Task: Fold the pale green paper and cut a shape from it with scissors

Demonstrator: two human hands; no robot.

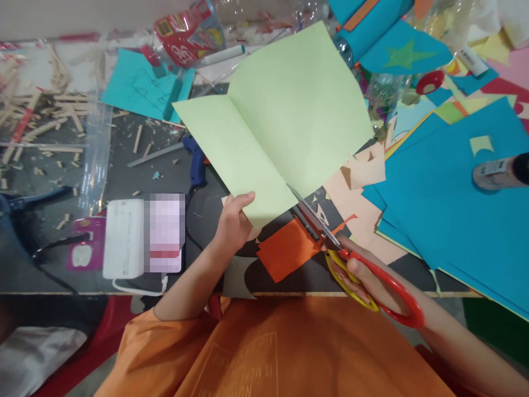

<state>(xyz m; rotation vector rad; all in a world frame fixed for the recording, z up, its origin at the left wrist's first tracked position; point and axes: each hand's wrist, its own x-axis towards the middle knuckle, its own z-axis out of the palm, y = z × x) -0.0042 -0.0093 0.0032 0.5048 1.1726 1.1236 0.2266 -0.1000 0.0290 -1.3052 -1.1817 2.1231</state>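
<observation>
A large sheet of light green paper (303, 105) with a fold line across it is raised over the table. My left hand (235, 223) pinches its lower left edge, thumb on top. In my right hand (355, 270) are scissors (382, 281) with one yellow and one red handle loop. Their blades point up and left and straddle the paper's lower edge at the fold; part of them is hidden by the sheet. Below the blades lies a piece of orange paper (287, 248). Peach paper scraps (363, 171) sit just right of the sheet.
Blue paper sheets (446, 204) and a small bottle (500, 172) cover the right side. A blue glue gun (197, 162), a phone (167, 231) and a white power bank (124, 238) with cables lie left. Wood sticks (61, 116) and a red-labelled bottle (188, 36) are farther back.
</observation>
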